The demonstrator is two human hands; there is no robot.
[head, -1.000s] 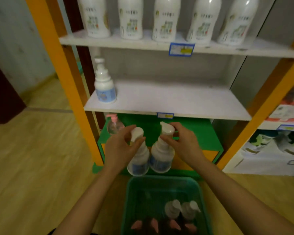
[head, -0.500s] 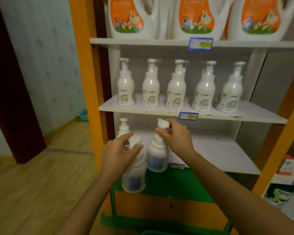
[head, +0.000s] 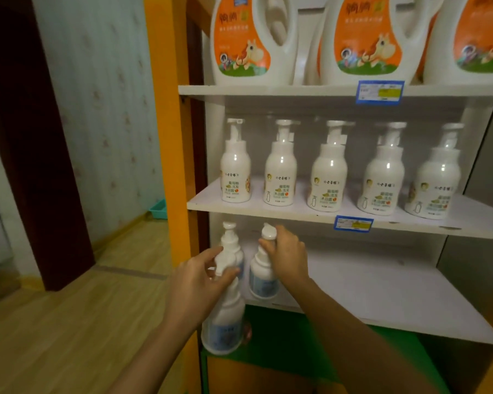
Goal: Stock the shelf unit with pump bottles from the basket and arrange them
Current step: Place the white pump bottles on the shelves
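Note:
My left hand grips the pump head of a white pump bottle with a blue label, held in the air in front of the lower white shelf, below its front edge. My right hand holds the pump of a second blue-label bottle, whose base is at the shelf's front left. A third blue-label bottle stands on that shelf at the far left, just behind my left hand. The basket is out of view.
The shelf above holds a row of several white pump bottles with a blue price tag. Large orange-label jugs fill the top shelf. An orange upright frames the left side. A green cabinet sits below; wooden floor lies left.
Both hands lifted the two bottles from above the basket up to the lower shelf. The right bottle moved onto the shelf's left front. My view tilted up and the basket left the frame.

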